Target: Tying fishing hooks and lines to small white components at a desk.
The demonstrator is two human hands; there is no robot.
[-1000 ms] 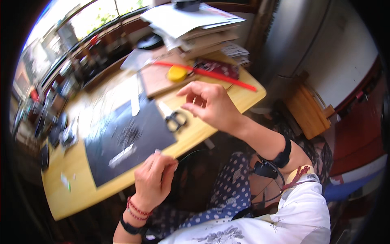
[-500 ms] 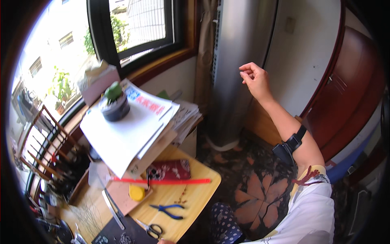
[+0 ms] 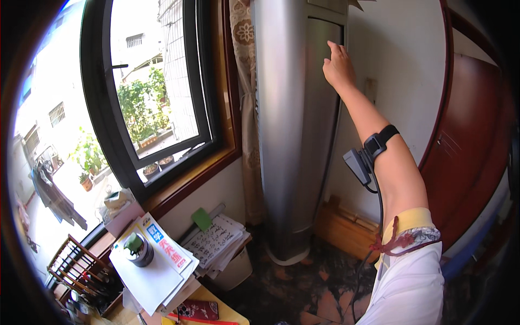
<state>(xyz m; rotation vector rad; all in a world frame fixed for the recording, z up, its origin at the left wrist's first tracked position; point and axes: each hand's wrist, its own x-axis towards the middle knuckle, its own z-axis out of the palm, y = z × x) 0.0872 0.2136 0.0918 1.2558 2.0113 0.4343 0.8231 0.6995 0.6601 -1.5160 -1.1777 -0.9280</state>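
Note:
My right hand (image 3: 340, 69) is raised in front of a tall silver floor-standing unit (image 3: 292, 141) that looks like an upright air conditioner. Its index finger stretches upward close to the dark-edged front panel, while the other fingers are partly bent; I see nothing held. Whether the fingertip touches the panel I cannot tell. A black strap with a small grey device (image 3: 360, 165) is fastened round my right arm, and a dark cable runs down from it. My left hand is out of sight.
Left of the unit is a dark-framed window (image 3: 143, 162) with a patterned curtain (image 3: 246, 81). Below, a potted succulent (image 3: 140, 252) stands on stacked papers (image 3: 162, 271), near a wooden pen rack (image 3: 81, 268). A low wooden box (image 3: 344, 230) sits behind the unit; a red-brown door (image 3: 466, 141) is at right.
My view has tilted up toward the window and silver unit. My right hand has risen along the unit, its index finger now extended. The desk tools have dropped out of view.

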